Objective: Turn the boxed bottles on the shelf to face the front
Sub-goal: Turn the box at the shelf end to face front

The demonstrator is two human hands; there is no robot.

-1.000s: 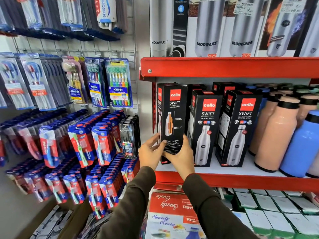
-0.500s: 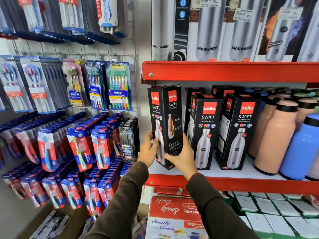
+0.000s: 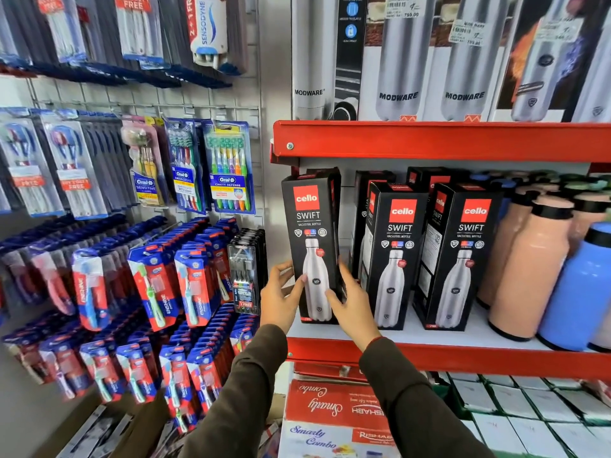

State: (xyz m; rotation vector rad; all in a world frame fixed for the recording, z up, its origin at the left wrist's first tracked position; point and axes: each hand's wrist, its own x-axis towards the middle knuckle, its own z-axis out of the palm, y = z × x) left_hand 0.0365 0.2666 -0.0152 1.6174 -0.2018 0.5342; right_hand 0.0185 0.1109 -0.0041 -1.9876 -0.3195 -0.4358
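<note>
A black Cello Swift bottle box (image 3: 310, 226) stands upright at the left end of the red shelf (image 3: 429, 353), its front panel with the silver bottle picture facing me. My left hand (image 3: 279, 299) grips its lower left edge and my right hand (image 3: 352, 302) grips its lower right edge. Two more black Cello boxes, one in the middle (image 3: 395, 256) and one on the right (image 3: 461, 256), stand beside it, fronts turned slightly left. Further boxes (image 3: 426, 178) stand behind them.
Peach bottles (image 3: 529, 269) and a blue bottle (image 3: 582, 292) fill the shelf's right end. The upper red shelf (image 3: 429, 143) carries Modware boxes. Toothbrush packs (image 3: 228, 166) hang on the left wall grid. Red and white cartons (image 3: 334, 411) sit below.
The held box has rotated from showing its side and a corner to showing its full front, and now stands on the shelf. Both hands stayed low on its edges.
</note>
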